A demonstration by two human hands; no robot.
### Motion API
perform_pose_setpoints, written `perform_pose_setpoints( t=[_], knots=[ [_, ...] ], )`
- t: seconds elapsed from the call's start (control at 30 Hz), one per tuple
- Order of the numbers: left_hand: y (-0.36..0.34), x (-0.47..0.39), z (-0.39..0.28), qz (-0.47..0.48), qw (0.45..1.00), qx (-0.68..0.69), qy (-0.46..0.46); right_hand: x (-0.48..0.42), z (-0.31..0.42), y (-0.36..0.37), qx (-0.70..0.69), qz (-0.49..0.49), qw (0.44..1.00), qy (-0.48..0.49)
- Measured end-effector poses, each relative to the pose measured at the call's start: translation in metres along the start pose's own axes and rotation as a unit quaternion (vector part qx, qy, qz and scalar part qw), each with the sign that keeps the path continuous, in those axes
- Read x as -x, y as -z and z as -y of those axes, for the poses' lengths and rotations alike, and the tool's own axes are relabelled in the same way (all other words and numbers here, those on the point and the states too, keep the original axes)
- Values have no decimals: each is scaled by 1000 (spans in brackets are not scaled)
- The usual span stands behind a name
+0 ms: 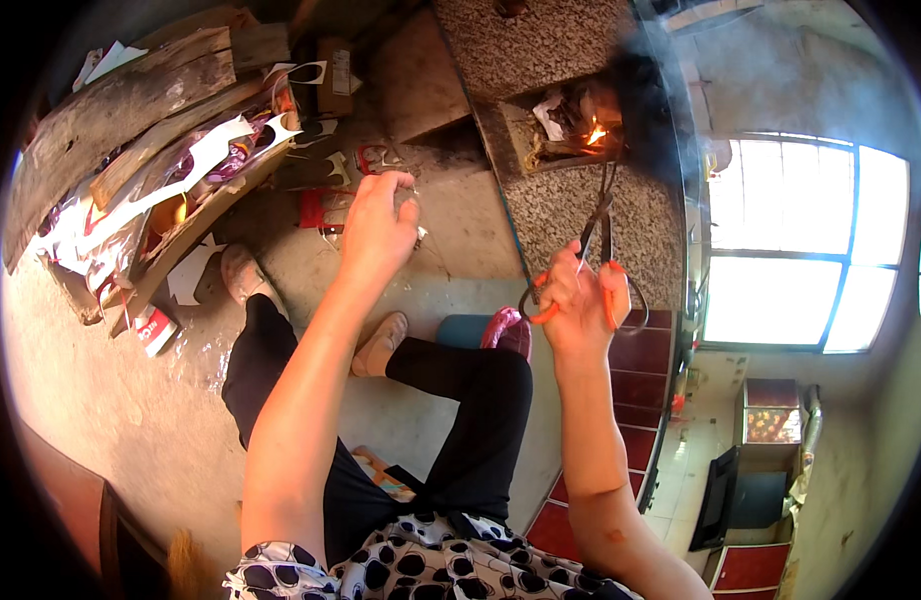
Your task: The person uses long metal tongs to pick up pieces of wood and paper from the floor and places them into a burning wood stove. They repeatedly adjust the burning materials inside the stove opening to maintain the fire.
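My right hand point(584, 292) grips a pair of metal fire tongs point(601, 214) by their orange-wrapped loop handles. The tips of the tongs reach the near edge of a square stove opening, where a small flame point(595, 133) burns beside white paper point(550, 116) and dark material. My left hand point(380, 217) is raised over the floor with its fingers curled; whether it pinches anything small is unclear. Below and beyond it lie red scraps point(314, 208) on the concrete.
A speckled stone stove top point(603, 217) surrounds the fire, with smoke at its right. Wooden boards point(130, 97) lie over a box of plastic and paper waste at the left. A blue container point(460, 330) with a pink bag stands near my knee. A red-and-white cup point(154, 330) lies on the floor.
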State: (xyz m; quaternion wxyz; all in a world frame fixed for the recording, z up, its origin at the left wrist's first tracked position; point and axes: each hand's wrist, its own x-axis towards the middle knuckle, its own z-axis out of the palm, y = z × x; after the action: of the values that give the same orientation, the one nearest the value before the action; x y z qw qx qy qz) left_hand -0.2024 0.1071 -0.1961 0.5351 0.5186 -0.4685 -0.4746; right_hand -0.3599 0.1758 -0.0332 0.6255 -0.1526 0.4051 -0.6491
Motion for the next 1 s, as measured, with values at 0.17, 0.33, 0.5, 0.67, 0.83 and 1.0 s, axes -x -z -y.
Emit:
perform_pose_setpoints(
  t=[0.17, 0.33, 0.5, 0.67, 0.83, 1.0],
  knots=[
    [-2, 3, 4, 31, 999, 9, 22, -49, 14, 3, -34, -34, 999, 10],
    [-3, 4, 6, 26, 999, -21, -7, -91, 37, 20, -29, 31, 999, 22],
    [-4, 6, 5, 40, 999, -10, 1, -119, 45, 28, 1, 40, 999, 0],
    [-2, 6, 3, 58, 998, 11, 8, -123, 75, 41, 75, -14, 997, -23],
    [-2, 6, 2, 66, 997, 25, 23, -117, 97, 33, 70, -55, 994, -56],
    [-4, 4, 0, 54, 998, 35, 20, -115, 88, 39, 108, -58, 987, -103]
  ],
)
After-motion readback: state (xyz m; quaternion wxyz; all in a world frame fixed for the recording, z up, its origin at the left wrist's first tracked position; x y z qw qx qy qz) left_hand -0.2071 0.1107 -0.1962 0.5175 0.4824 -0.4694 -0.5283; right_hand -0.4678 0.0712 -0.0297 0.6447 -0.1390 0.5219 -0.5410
